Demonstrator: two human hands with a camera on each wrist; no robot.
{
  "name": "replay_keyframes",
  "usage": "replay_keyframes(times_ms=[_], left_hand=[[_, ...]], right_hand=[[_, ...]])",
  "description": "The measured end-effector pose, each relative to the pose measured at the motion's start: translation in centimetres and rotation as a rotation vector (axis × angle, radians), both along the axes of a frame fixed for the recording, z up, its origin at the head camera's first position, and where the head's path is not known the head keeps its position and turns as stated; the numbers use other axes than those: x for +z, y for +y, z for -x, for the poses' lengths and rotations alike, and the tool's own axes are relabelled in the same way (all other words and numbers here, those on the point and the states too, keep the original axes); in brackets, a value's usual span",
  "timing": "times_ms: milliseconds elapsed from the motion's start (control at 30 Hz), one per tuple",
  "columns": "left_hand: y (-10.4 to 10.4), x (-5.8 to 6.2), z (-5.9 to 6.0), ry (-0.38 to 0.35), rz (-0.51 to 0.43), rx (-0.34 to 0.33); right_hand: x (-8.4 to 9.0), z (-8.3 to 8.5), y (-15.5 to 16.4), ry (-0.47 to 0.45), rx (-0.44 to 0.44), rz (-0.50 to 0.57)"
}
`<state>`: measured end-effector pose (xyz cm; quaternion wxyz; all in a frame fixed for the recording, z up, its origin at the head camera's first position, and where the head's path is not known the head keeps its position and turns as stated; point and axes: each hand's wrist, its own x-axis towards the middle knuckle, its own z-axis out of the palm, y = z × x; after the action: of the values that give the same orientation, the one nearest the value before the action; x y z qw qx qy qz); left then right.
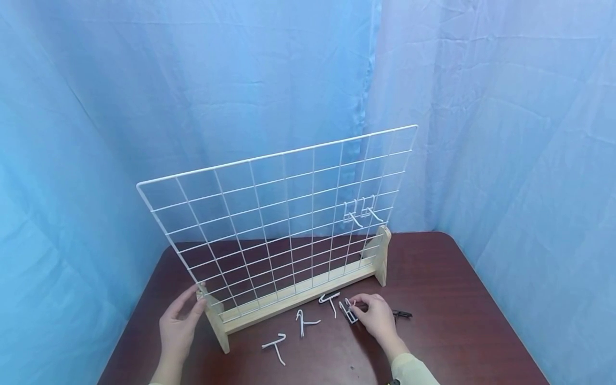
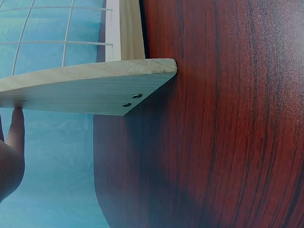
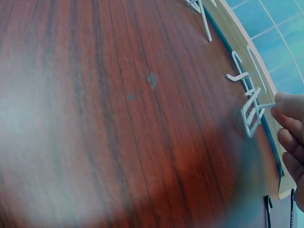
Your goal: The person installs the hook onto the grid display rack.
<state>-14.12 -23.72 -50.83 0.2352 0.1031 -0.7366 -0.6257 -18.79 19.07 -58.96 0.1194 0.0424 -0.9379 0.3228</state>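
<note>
A white wire grid panel [image 1: 313,170] stands upright in a pale wooden stand [image 1: 298,292]. My left hand [image 1: 177,323] grips the top of the stand's left end piece [image 1: 212,315], thumb on the near side; in the left wrist view a finger [image 2: 17,126] touches that piece's outer face. My right hand [image 1: 377,318] pinches the prong of a white wire hook [image 3: 251,116] between thumb and fingers, low in front of the stand's right part. Two white hooks [image 1: 353,216] hang side by side on the grid's right part.
Three more white hooks lie in front of the stand: one at left [image 1: 275,345], one in the middle [image 1: 303,322], one near the base [image 1: 329,300]. Dark clips [image 1: 402,314] sit right of my right hand. Blue curtains [image 1: 269,80] surround the dark red wooden table [image 1: 462,321].
</note>
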Motion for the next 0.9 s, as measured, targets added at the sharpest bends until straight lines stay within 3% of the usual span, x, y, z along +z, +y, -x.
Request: replay_keyframes(times_ms=[267, 900], left_hand=[[-0.2, -0.2, 0.0, 0.012, -0.008, -0.009], [-0.2, -0.3, 0.1, 0.027, -0.039, -0.029]], right_hand=[[-0.4, -0.3, -0.4, 0.048, -0.02, 0.06], [-0.4, -1.1, -1.1, 0.061, -0.06, 0.222]])
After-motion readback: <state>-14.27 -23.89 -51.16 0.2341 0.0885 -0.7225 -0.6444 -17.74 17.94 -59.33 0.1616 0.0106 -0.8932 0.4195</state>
